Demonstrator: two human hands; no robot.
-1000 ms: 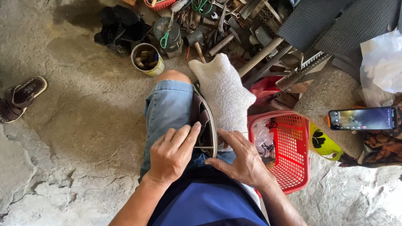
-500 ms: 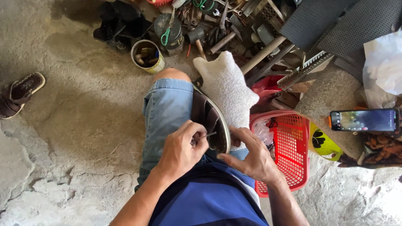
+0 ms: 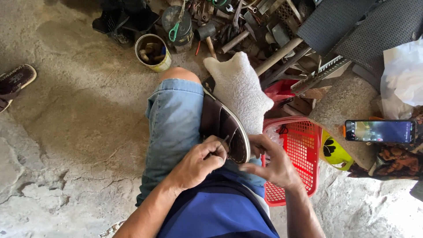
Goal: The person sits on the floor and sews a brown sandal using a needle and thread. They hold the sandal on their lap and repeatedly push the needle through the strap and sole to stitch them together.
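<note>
A dark brown sandal [image 3: 224, 125] lies on edge between my knees, its sole against a white towel [image 3: 240, 88] draped over my right knee. My left hand [image 3: 202, 158] is closed over the inside of the sandal near its heel, pinching a small thin tool that I cannot make out. My right hand [image 3: 271, 161] grips the sandal's heel rim from the right side. I am seated in blue denim shorts [image 3: 174, 128] and a blue shirt.
A red plastic basket [image 3: 304, 154] stands by my right leg. Beyond my knees lie a tin can [image 3: 153, 52], a hammer [image 3: 206, 35] and a heap of metal tools. A phone [image 3: 380, 131] rests on a stone at right. Another sandal [image 3: 15, 81] lies far left.
The sandal has turned from lying flatter under both hands to standing on edge. My left hand has closed on its inside, and my right hand has shifted to the heel rim.
</note>
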